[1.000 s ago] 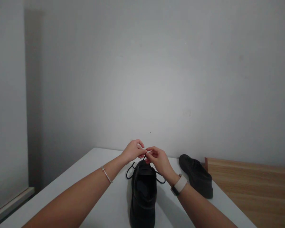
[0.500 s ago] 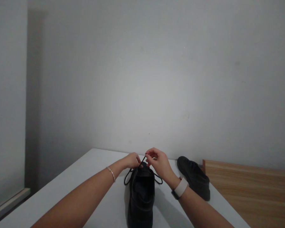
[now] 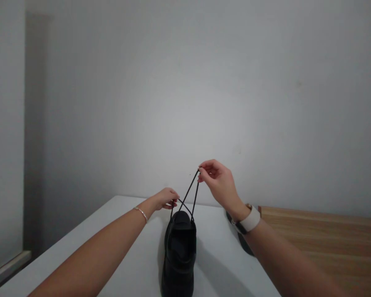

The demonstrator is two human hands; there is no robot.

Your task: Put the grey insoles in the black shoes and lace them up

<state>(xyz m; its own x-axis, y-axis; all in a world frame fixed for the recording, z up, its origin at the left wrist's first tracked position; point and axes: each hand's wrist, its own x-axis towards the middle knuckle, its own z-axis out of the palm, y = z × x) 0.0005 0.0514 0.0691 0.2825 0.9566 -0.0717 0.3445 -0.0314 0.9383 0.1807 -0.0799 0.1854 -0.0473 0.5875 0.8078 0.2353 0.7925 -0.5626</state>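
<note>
A black shoe [image 3: 178,264] stands on the white table, its heel toward me and its toe out of sight beyond the tongue. My right hand [image 3: 218,179] is raised above and to the right of it, thumb and fingers pinched on a black shoelace [image 3: 195,200] that runs taut down to the shoe. Lower and to the left, my left hand [image 3: 167,199] is closed on another stretch of the lace, just above the shoe's left side. Between the hands the strands cross over the tongue.
A second black shoe [image 3: 245,244] lies to the right, mostly behind my right wrist. The white tabletop [image 3: 132,247] meets a grey wall [image 3: 185,103] at the back. A wood-grain board [image 3: 312,235] rises beyond the table's right edge.
My right hand has moved up and to the right, drawing the lace into long taut strands. My left hand has shifted slightly up and left. The lace loops at the shoe's sides are gone.
</note>
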